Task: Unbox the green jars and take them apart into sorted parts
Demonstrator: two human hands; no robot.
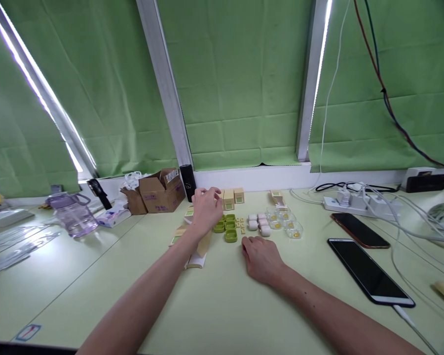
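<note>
Head view: your left hand (207, 208), grip untellable, is reaching at ten o'clock of green trays (231, 236); your right hand (262, 260), curled narrow, is probably steadying you near five.

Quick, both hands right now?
Left hand: fingers bent beside the small tan boxes; grip can't be told.
Right hand: loosely closed on the table, nothing visibly held.

Worktop (222, 305): pale, seam visible at left. Directly on it: green trays (231, 235) at centre, pink-and-white pieces (265, 230) to their right, clear cups (294, 230) beside those; purple bottle (74, 214) and cardboard box (162, 191) left; two phones (370, 271) and power strip (360, 204) right.
</note>
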